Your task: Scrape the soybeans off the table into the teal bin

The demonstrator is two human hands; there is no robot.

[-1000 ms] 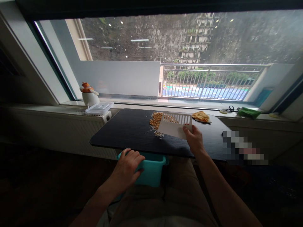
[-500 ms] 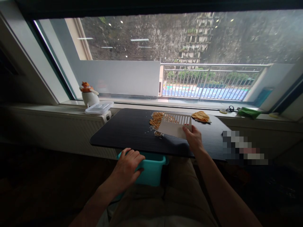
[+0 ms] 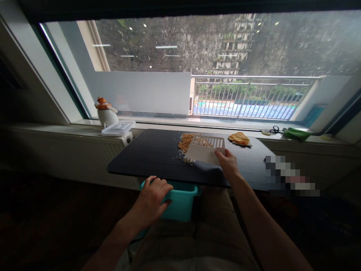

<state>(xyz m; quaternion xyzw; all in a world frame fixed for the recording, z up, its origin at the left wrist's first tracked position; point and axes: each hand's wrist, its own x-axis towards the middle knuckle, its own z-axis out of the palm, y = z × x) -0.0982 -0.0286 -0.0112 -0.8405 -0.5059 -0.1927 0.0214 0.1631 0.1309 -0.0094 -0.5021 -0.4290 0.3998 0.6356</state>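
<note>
My right hand (image 3: 228, 163) grips the near right edge of a flat cream slotted scoop (image 3: 201, 153), thumb on top. The scoop is over the black table (image 3: 141, 152), its left side at a pile of yellow corn-like kernels (image 3: 185, 143). Some kernels show through its slots. White grains (image 3: 187, 161) lie scattered at its near left corner. Below the table's front edge, a turquoise bin (image 3: 180, 205) sits by my legs. My left hand (image 3: 155, 194) is closed over its near left rim, thumb on the outside. The bin's inside is mostly hidden.
A folded yellow cloth (image 3: 239, 139) lies at the table's back right. Along the sill are a clear plastic lid or box (image 3: 118, 128), a white pot with an orange top (image 3: 107, 114), black scissors (image 3: 275, 130) and a green cloth (image 3: 296, 134). A blurred patch covers the table's right edge.
My right hand has moved the slotted scoop slightly left, further over the kernels and white grains. My left hand has stayed on the bin's rim.
</note>
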